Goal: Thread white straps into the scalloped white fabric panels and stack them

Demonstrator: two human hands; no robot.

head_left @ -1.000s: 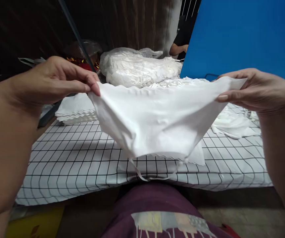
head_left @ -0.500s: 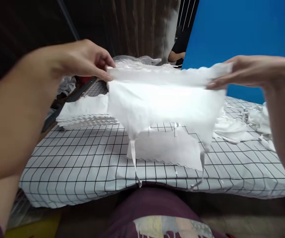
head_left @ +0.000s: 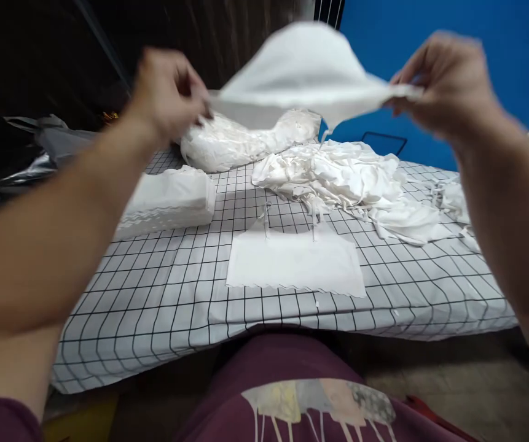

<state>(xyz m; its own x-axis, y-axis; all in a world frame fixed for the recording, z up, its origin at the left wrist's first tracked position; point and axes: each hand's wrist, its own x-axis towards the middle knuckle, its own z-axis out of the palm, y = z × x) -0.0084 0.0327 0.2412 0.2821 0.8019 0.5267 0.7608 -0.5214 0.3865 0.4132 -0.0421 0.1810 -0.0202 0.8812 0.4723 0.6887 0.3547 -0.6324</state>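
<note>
A white camisole top (head_left: 301, 67) is stretched in the air above the table, blurred by motion, its middle billowing upward. My left hand (head_left: 169, 92) is closed on one end of it, and my right hand (head_left: 443, 80) pinches the other end. Below, another white camisole top (head_left: 294, 261) lies flat on the checked cloth near the front edge, its thin straps pointing away from me and its wavy hem toward me. To the left, a neat stack of white garments (head_left: 172, 196) with wavy edges is partly behind my left forearm.
A loose heap of white garments (head_left: 338, 175) lies at the right back. Behind it sits a clear plastic bag of white items (head_left: 246, 141). A blue panel (head_left: 430, 73) stands at the back right. The checked tablecloth (head_left: 153, 294) hangs over the front edge.
Both hands have risen with the held top, which has swung from hanging down with its straps below to billowing upward. The flat top and the heap behind are now uncovered.
</note>
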